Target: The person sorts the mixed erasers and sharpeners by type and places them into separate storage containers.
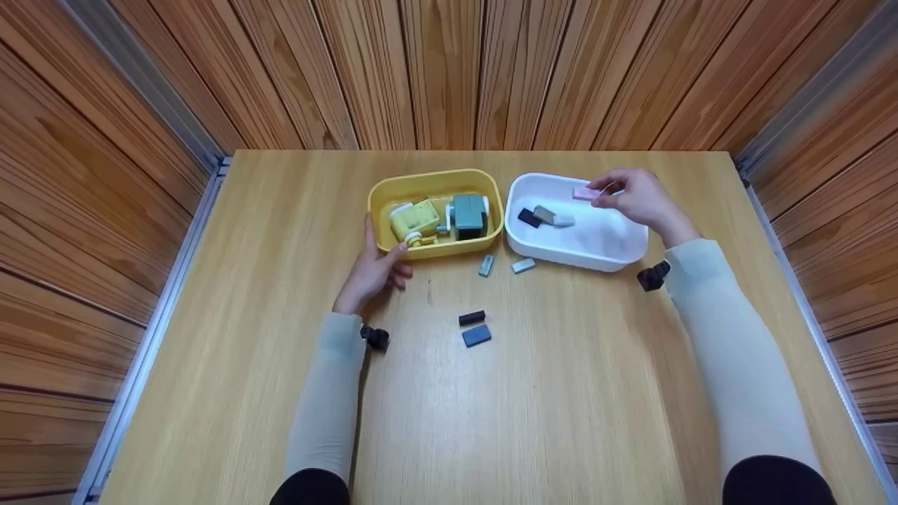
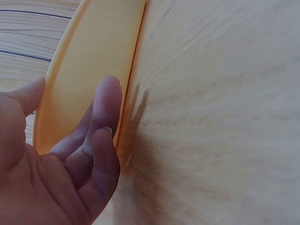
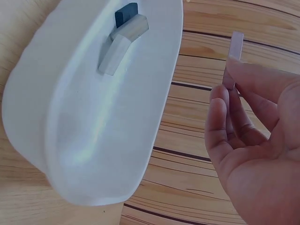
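My right hand [image 1: 635, 196] pinches a pink eraser [image 3: 236, 47], a small flat bar, between thumb and fingertips above the back right of the white tub [image 1: 589, 261]. Inside that tub lie a black eraser [image 1: 529, 217], a grey one [image 1: 544, 214] and a white one [image 1: 564, 220], bunched toward its left. At the yellow tub [image 1: 438, 249], my left hand [image 1: 372, 270] grips the front left corner, thumb at the rim and index finger along the left side. The yellow tub holds a yellow crank pencil sharpener [image 1: 419, 219] and a teal one [image 1: 468, 216].
In front of the tubs lie a teal eraser [image 1: 486, 266] and a pale one [image 1: 523, 266]. Nearer the middle of the table [image 1: 547, 393] are a black eraser [image 1: 471, 318] and a blue one [image 1: 477, 335]. Wooden panels [image 1: 449, 77] stand behind and at both sides.
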### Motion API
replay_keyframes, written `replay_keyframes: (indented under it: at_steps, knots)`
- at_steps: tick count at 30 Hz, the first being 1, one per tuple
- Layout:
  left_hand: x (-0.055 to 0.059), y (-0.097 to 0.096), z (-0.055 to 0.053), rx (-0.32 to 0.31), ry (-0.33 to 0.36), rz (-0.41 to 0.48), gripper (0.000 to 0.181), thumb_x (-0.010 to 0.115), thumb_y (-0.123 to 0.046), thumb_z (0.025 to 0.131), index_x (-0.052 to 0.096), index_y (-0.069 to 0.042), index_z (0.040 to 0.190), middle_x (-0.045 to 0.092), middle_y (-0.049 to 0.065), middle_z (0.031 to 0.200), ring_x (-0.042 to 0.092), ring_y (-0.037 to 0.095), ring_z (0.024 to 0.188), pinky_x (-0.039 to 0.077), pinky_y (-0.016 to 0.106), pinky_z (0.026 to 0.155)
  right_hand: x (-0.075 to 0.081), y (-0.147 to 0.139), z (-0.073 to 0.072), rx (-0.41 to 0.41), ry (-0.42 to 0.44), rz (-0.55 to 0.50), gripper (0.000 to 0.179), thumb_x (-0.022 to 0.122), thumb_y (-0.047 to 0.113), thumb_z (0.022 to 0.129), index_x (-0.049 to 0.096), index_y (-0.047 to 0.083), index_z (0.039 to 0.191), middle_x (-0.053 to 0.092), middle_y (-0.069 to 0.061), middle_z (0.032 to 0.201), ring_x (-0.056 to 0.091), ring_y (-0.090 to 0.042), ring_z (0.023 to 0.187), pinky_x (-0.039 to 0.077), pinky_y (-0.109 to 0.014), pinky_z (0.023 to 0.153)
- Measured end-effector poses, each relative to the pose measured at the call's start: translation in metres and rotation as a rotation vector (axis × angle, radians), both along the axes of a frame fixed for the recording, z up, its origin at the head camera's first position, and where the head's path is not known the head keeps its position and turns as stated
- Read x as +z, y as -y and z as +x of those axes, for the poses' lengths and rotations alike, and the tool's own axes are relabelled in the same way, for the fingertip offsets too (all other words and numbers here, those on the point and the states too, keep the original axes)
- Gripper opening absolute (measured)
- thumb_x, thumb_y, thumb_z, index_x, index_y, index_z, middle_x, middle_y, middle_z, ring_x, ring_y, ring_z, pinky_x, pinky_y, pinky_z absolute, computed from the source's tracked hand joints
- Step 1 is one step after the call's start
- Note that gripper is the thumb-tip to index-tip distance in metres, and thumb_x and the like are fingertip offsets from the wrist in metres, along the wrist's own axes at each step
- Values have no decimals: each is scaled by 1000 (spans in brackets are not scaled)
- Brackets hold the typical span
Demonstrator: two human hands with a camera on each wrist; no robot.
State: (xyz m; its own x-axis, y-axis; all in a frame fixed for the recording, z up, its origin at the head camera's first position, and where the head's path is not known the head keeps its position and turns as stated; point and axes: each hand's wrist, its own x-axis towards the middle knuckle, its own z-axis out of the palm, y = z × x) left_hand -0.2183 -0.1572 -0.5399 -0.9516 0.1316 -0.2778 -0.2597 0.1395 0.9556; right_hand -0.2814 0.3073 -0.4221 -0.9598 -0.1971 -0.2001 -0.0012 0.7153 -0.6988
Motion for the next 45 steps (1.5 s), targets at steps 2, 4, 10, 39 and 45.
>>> replay_keyframes:
  at_steps: [2,4,10,39,45]
  knots:
    - [0,0,0,-1,3,1,94,58,-40,101,-21,-45,153,70,24,93,68,38,72,59,48,67,-1,0,-5,-8,10,4,34,69,16,96,65,5,128,60,-17,120,51,-32,109,42,-44,90]
    - [0,0,0,2,4,1,94,57,-40,101,-21,-46,153,70,24,93,68,38,72,59,48,67,-2,1,-10,-16,22,11,35,68,16,96,65,5,129,60,-17,122,51,-32,109,42,-44,91]
    - [3,0,0,4,-14,1,97,59,-41,100,-21,-42,154,70,25,91,68,34,69,59,47,66,-7,4,-24,-32,39,18,35,68,14,96,65,7,131,60,-16,126,51,-32,112,41,-47,96]
    - [3,-1,-1,8,-1,8,95,58,-38,101,-21,-43,154,70,26,92,68,33,67,59,45,64,-61,-10,-27,-104,180,-1,31,66,5,94,66,3,125,56,-17,130,46,-33,116,38,-47,100]
    - [2,-2,0,17,6,3,95,58,-38,101,-20,-45,153,70,28,93,68,35,69,59,47,65,-72,-12,-25,-127,220,7,27,64,5,95,66,4,122,55,-15,126,44,-33,113,39,-45,96]
